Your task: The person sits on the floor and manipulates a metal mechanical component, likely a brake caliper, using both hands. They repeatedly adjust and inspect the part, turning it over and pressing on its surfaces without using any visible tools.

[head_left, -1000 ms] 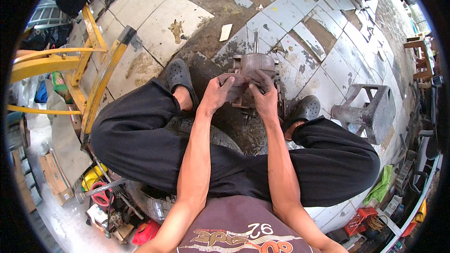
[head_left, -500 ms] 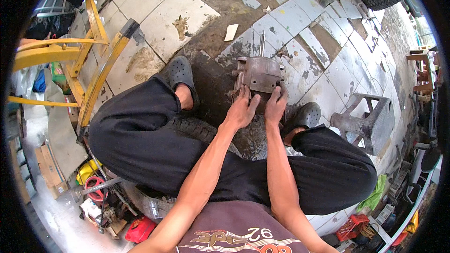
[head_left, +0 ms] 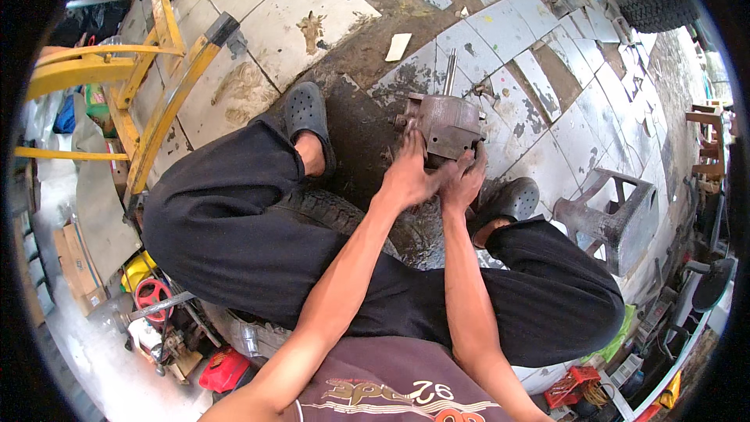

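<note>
Head view: left hand (head_left: pixel 409 175) and right hand (head_left: pixel 461 183) seemingly steady the metal casing (head_left: pixel 448 123), fingers' grip unclear. Next move likely needs even support.

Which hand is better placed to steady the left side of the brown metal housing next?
Probably the left hand: its extended fingers lie at the lower left edge of the housing. The right hand is by the lower right corner and would have to cross past the left.
</note>
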A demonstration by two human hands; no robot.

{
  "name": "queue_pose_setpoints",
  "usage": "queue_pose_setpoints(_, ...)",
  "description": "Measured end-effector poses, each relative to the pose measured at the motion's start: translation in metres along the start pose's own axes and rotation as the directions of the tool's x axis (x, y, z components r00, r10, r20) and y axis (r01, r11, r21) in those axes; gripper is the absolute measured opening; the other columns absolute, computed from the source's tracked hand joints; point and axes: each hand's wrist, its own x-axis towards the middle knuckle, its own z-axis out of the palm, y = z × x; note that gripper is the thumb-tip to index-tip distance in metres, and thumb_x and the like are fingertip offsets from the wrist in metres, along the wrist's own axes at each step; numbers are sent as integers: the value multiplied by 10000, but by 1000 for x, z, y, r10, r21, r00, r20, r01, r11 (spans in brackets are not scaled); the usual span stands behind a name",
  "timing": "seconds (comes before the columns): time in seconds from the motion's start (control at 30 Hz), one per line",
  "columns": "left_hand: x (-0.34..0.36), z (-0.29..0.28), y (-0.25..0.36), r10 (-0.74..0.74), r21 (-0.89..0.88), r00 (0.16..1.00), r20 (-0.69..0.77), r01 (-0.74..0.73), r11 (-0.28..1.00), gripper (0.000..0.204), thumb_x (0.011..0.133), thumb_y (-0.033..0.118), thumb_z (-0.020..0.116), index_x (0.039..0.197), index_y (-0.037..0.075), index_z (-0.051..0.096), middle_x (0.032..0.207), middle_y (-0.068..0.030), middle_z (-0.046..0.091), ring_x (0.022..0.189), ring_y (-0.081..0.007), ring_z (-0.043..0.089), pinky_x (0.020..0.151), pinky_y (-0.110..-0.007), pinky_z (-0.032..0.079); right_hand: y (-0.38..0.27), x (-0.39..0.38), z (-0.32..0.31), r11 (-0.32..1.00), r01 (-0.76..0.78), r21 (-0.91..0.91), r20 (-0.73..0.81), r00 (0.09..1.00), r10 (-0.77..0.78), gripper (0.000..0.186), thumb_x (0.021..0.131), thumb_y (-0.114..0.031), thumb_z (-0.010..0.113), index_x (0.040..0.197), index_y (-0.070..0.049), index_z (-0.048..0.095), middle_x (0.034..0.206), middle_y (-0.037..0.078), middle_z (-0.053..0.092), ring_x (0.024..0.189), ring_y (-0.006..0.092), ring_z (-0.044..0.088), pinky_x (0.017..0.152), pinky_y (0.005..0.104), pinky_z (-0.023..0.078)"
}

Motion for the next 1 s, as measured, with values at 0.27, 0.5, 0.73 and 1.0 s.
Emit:
queue_pose_setpoints(0.27,-4,0,-7,-51,28,997,-65,53,998,1122,889,736,516,1530,-140,232,1608,-325,225,1517,-427,218,1239,-475,208,-10,0,1,999,35,6,1,999,-35,549,1049,-383,486,1379,54,518,1350,261,588,1221,447,547,1043,490,417)
queue_pose_setpoints(0.5,4,-8,-1,-84,-3,986,-144,85,996,1207,851,805,486,1533,-149,200,1630,-294,202,1538,-384,180,1253,-470,157,-15,-4,3,1000,12,25,-2,1000,-12,594,1030,-426,510,1381,53,519,1365,265,579,1242,447,539,1049,487,420)
queue_pose_setpoints(0.73,-1,-14,15,-163,44,984,-65,166,985,1273,807,852,486,1533,-152,194,1622,-298,223,1528,-398,208,1248,-480,178,-10,1,0,1000,-22,-9,15,1000,23,588,1031,-419,507,1413,28,500,1367,251,581,1255,436,535,1065,490,410)
queue_pose_setpoints(1.0,8,-1,-2,-72,-76,977,-200,58,995,1323,773,834,564,1523,-180,163,1618,-328,194,1539,-412,150,1250,-502,142,-14,-3,2,999,-14,49,42,999,12,579,1033,-407,519,1420,23,494,1375,246,576,1280,427,518,1069,484,404)
